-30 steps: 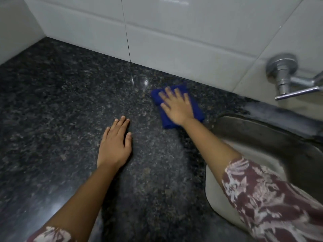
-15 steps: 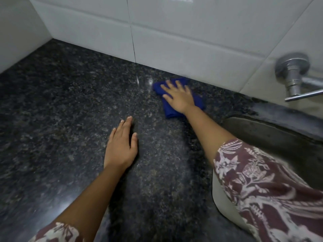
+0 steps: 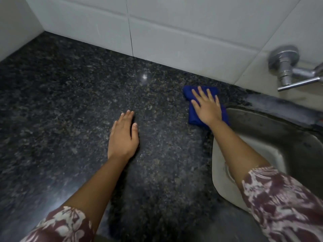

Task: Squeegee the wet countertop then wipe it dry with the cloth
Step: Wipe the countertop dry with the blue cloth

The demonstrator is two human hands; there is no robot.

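Nearest, two patterned sleeves [image 3: 286, 205] come in from the bottom edge. The left hand [image 3: 122, 137] lies flat on the dark speckled counter [image 3: 61, 102], fingers together, holding nothing; it looks to be a brace. To the right, the steel sink [image 3: 262, 140] is set into the counter, and the right forearm crosses its near corner.

Farther out, the right hand [image 3: 207, 106] presses palm-down, fingers spread, on the folded blue cloth [image 3: 192, 117]. The cloth lies on the counter just beside the sink's back left corner and near the tiled wall [image 3: 174, 32], touching neither that I can tell. A tap [image 3: 286, 67] sticks out of the wall above the sink.

No squeegee is in view, so the drying step seems to be in hand. The counter shows a glint of light but no clear puddles. The next move likely calls for steady downward pressure while sliding the cloth across the rest of the counter, toward the left corner.
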